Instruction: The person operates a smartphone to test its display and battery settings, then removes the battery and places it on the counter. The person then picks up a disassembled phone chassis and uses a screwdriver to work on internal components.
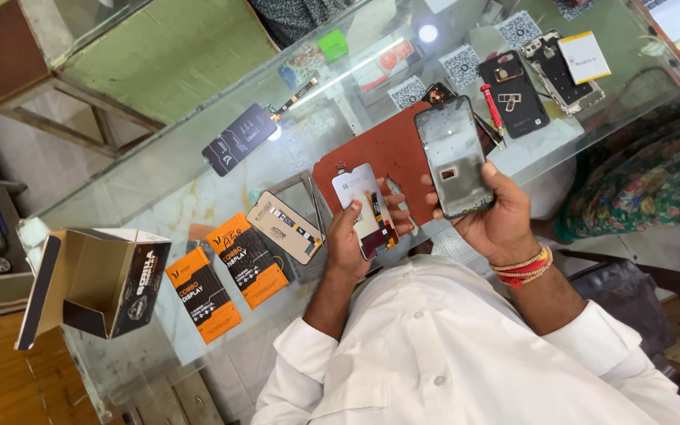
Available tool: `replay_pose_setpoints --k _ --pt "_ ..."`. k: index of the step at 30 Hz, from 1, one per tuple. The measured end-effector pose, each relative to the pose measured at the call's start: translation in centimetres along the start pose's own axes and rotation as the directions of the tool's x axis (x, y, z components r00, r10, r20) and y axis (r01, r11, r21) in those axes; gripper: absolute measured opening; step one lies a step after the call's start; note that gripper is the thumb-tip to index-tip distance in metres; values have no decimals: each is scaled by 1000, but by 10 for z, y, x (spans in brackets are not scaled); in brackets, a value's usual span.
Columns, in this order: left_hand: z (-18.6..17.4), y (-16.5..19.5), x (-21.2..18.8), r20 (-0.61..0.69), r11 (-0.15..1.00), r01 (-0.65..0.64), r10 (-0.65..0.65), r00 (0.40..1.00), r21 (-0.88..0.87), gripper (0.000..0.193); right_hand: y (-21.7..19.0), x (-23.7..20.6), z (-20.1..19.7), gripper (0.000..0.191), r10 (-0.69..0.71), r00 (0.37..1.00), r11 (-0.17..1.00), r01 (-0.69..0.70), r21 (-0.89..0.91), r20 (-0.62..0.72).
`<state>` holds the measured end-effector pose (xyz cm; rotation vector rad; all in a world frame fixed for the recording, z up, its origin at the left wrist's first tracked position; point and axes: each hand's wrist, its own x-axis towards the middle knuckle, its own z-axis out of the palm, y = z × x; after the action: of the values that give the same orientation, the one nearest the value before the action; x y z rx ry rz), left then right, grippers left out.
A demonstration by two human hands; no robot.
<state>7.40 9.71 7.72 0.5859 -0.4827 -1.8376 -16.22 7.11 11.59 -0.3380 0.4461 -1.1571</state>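
My left hand (pixel 349 240) holds a slim replacement display panel (pixel 365 206) with a white film face and a small flex cable, tilted upright above the counter edge. My right hand (pixel 500 216), with red and beaded bands at the wrist, grips a dark phone frame (pixel 453 156) from below, its inner side facing me. The two parts are side by side, a little apart. Both hover over a brown mat (pixel 383 153) on the glass counter (pixel 159 197).
On the counter lie a red screwdriver (pixel 493 106), a black back cover (pixel 513 93), an opened phone (pixel 562 69), a dark display (pixel 239 139), a tan display (pixel 285 227), tweezers (pixel 316 203), two orange boxes (pixel 226 279) and an open carton (pixel 104 282). A person in floral cloth (pixel 655 173) is at right.
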Motion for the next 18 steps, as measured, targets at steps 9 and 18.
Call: replay_pose_setpoints --k 9,18 --pt "-7 11 -17 -56 999 32 -31 998 19 53 21 -14 -5 28 -300 950 684 151 -713 -87" --pt "-17 -9 -17 -308 994 -50 77 948 95 31 20 29 -26 25 -467 879 116 169 -979 96"
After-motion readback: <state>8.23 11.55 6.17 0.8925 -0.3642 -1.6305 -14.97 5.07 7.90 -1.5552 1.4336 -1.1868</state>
